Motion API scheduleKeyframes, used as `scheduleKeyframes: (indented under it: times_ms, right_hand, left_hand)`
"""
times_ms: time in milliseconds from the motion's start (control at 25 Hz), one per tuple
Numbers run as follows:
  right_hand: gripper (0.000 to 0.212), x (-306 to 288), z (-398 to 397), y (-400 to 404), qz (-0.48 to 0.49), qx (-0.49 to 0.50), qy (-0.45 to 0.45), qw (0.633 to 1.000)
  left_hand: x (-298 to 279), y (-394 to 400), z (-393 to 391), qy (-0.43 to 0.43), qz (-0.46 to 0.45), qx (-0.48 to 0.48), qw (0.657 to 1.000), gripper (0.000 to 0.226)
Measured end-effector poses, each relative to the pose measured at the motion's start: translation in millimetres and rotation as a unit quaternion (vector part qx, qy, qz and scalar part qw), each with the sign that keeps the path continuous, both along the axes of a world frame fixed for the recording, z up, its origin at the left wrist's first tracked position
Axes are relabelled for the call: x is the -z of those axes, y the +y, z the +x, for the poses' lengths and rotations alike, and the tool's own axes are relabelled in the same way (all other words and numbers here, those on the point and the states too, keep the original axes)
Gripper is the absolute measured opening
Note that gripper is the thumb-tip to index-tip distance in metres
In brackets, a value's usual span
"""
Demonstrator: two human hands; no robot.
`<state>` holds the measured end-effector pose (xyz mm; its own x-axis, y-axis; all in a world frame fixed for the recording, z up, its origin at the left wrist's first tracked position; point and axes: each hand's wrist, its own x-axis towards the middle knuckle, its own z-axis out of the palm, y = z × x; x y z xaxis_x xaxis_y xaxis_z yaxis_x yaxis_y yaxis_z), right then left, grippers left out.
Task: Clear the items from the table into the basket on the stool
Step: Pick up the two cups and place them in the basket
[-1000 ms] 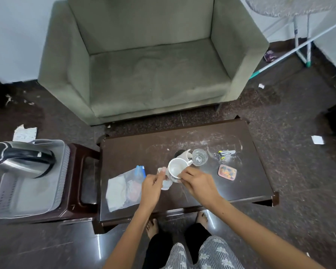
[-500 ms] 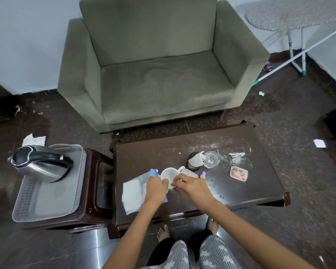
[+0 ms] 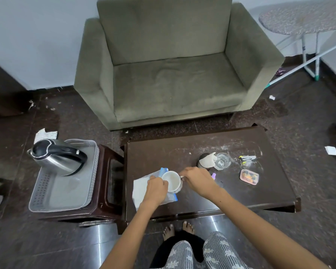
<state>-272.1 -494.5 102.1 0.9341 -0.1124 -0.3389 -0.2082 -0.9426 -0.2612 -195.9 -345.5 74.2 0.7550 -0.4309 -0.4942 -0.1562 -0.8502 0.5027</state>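
A white mug (image 3: 172, 180) hangs just above the dark table (image 3: 163, 152), over a clear zip bag (image 3: 141, 188) with a white sheet inside. My left hand (image 3: 156, 188) grips the mug's left side and my right hand (image 3: 196, 179) holds its handle side. Further right on the table sit a dark cup with white paper (image 3: 207, 162), a clear glass (image 3: 222, 162), a small purple item (image 3: 213, 175), a few small clips (image 3: 246, 159) and a pink container (image 3: 249, 177). The grey basket (image 3: 52, 191) stands on the brown stool (image 3: 108, 183) at the left, holding a steel kettle (image 3: 56, 157).
A green armchair (image 3: 173, 74) stands behind the table. An ironing board (image 3: 303, 18) is at the back right. Paper scraps lie on the dark floor. My feet (image 3: 177, 230) are under the table's near edge.
Both hands carried the mug leftward, from beside the dark cup to above the zip bag. The camera view rose and shifted, showing more of the armchair.
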Motion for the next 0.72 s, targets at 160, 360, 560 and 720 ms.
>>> scheduleKeyframes:
  times_ms: [160,360,560,720]
  right_hand:
    - [0.014,-8,23,-6,0.007,-0.039,0.051,0.998]
    - [0.023,-9,41,-4,0.064,-0.011,-0.007,0.998]
    - [0.027,4,59,10,0.095,0.096,-0.064,0.989]
    - [0.033,17,94,54,0.139,0.144,-0.086,0.976]
  left_hand:
    - [1,7,7,0.009,-0.003,-0.026,1.0,0.031]
    - [-9,23,28,0.018,-0.099,-0.087,0.991,0.047]
    - [-6,73,62,-0.043,-0.167,-0.188,0.967,0.023]
    - [-9,130,100,-0.048,-0.211,-0.258,0.942,0.016]
